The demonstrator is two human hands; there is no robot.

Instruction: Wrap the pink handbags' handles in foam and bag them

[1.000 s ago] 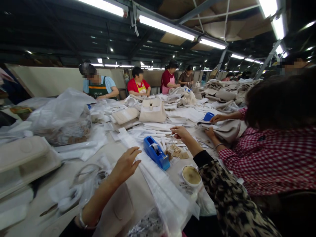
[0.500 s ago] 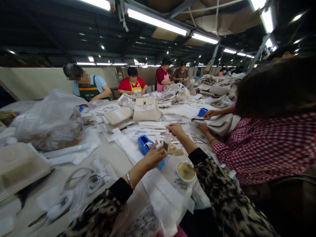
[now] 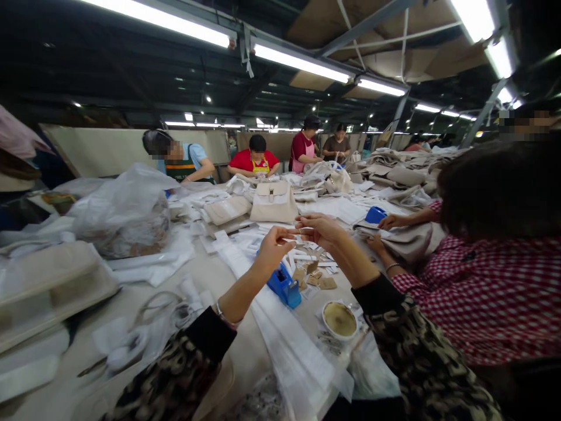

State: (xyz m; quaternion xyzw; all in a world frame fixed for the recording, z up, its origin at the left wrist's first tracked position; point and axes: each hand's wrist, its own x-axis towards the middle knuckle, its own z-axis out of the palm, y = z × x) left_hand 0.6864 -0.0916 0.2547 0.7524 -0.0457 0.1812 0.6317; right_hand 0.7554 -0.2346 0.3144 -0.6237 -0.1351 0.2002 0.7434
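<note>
My left hand [image 3: 276, 250] and my right hand [image 3: 323, 231] meet at the fingertips above the table. The left fingers are pinched together. On the right, the fingers bend over with the thumb below. A thin, pale yellowish cord [image 3: 302, 232] seems to run between the fingertips of both hands; its ends are hidden. Just under my left hand stands a blue tape dispenser [image 3: 287, 287], partly covered by the wrist. Several small brown tags [image 3: 326, 283] lie below my right hand. Nearer to me is a round white tub [image 3: 340, 320] with a tan surface inside.
White packing strips [image 3: 263, 316] cross the table. A cream handbag [image 3: 274, 203] stands further back, with a big clear plastic bag [image 3: 125, 210] to the left. Close on the right a co-worker in a checked shirt [image 3: 495, 286] handles grey-beige material [image 3: 407, 234]. Several people work opposite.
My left hand has risen from beside the tape dispenser to meet my right hand. The grey-brown tag by my left hand no longer shows there. The view has shifted, moving the scene rightward.
</note>
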